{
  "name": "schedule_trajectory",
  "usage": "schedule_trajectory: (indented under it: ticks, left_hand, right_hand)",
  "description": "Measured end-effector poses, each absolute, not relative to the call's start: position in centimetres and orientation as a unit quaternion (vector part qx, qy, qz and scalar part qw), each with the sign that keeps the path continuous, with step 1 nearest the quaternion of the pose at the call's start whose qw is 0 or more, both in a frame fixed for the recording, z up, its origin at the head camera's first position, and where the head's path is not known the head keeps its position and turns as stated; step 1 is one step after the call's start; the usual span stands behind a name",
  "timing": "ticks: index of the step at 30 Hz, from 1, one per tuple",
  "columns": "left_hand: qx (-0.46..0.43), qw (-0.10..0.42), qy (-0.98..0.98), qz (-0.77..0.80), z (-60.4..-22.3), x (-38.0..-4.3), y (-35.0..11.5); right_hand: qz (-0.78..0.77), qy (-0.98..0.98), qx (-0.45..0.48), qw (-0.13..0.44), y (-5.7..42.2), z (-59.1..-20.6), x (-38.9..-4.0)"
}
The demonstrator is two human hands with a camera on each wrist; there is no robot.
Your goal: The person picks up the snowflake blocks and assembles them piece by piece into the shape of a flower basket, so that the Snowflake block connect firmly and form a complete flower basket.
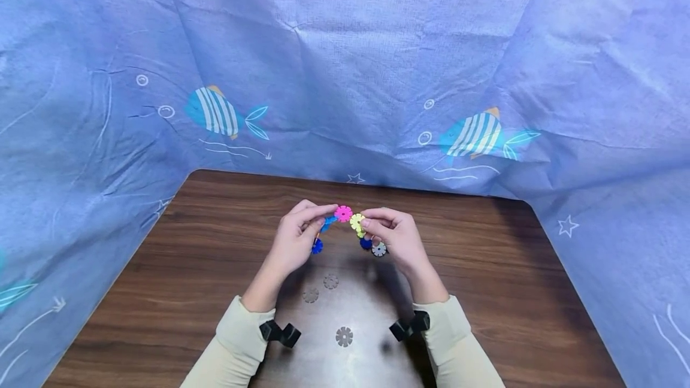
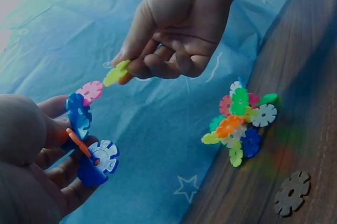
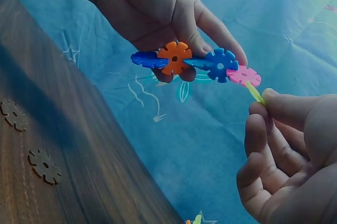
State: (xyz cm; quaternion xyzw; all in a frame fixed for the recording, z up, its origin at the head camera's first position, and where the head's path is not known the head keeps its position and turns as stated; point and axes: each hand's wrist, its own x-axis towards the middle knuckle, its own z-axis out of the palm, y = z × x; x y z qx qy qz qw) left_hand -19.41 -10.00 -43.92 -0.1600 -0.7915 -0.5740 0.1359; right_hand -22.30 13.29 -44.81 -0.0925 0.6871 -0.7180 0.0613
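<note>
My left hand holds a short chain of interlocking snowflake discs: a dark blue one, an orange one, lighter blue ones and a pink one at the chain's end. Between thumb and fingers, my right hand pinches a yellow snowflake disc. The yellow disc's edge meets the rim of the pink disc in both wrist views. Both hands are raised above the table, with the chain stretched between them.
A many-coloured cluster of joined snowflake discs stands on the wooden table, partly hidden behind my right hand in the head view. Loose grey discs lie nearer me. A blue fish-print cloth hangs around the table.
</note>
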Motion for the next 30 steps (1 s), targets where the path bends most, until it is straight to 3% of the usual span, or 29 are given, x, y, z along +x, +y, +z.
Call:
schedule_trajectory:
  ticks: [18,30]
  left_hand:
    - [-0.175,0.138,-0.782,-0.582,-44.47,-19.73,-9.53]
    - [-0.164,0.128,-0.786,-0.582,-44.41,-19.63,-9.17]
  right_hand:
    - [-0.768,0.635,-0.057,0.065,13.31,-44.61,-22.40]
    - [-0.766,0.633,-0.087,0.066,13.38,-44.99,-22.51]
